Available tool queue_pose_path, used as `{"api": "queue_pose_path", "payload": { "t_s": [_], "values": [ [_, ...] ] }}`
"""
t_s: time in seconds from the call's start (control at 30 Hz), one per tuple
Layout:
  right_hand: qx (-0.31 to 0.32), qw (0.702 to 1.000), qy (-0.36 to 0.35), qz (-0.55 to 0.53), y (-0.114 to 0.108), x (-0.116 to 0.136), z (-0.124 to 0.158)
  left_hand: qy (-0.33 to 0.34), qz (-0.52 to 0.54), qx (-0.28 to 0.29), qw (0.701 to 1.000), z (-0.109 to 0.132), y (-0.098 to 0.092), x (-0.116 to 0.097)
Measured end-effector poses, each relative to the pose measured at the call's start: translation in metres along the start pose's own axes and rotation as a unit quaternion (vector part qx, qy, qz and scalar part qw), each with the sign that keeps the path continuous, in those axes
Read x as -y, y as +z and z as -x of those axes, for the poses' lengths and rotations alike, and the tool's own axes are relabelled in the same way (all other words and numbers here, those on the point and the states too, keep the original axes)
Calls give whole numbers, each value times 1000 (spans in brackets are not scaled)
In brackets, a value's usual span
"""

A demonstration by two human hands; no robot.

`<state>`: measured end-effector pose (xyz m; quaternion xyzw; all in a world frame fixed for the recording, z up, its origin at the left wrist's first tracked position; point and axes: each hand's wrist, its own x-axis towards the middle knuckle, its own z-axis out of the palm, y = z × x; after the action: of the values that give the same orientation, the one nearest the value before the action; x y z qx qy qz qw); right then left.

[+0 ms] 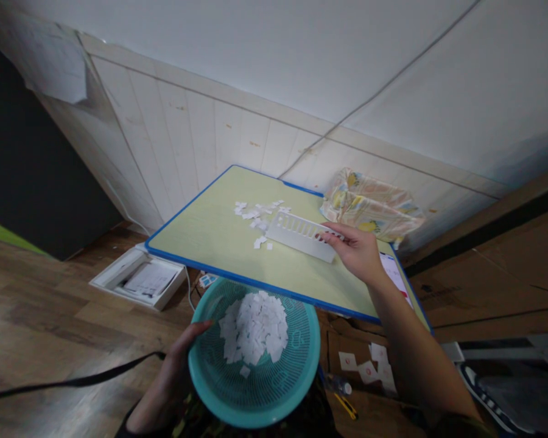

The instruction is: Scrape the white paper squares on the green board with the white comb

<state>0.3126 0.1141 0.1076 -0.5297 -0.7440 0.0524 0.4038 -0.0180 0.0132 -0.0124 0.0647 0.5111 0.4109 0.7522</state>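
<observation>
My right hand grips one end of a white slotted plastic tray, held tilted over the yellow-green table with the blue edge. Small white paper pieces lie scattered on the tabletop by the tray's far end. Below the table's front edge, my left hand holds the left rim of a teal plastic basket. A heap of white paper squares fills the middle of the basket.
A patterned cloth cover stands at the table's back right, with a phone or sheet near the right edge. An open white box sits on the floor at left. Paper cards and a yellow cutter lie on cardboard below.
</observation>
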Motion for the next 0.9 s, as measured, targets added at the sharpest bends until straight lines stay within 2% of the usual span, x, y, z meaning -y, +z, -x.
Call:
{"api": "queue_pose_path", "payload": {
  "t_s": [0.13, 0.27, 0.47, 0.63, 0.9],
  "values": [
    [20, 1000, 3, -13, -4, 2, 1, 9, -6, 11, 1000, 0, 1, 0],
    [-6, 1000, 0, -9, -10, -1, 2, 21, -3, 9, 1000, 0, 1, 1],
    [35, 999, 13, 0, -20, -4, 7, 20, 3, 6, 1000, -1, -1, 2],
    [28, 999, 20, -7, -27, -4, 11, 24, 5, 2, 1000, -1, -1, 1],
    [58, 998, 29, -17, -36, 3, 29, 31, 2, -7, 1000, 7, 6, -2]
  ]
}}
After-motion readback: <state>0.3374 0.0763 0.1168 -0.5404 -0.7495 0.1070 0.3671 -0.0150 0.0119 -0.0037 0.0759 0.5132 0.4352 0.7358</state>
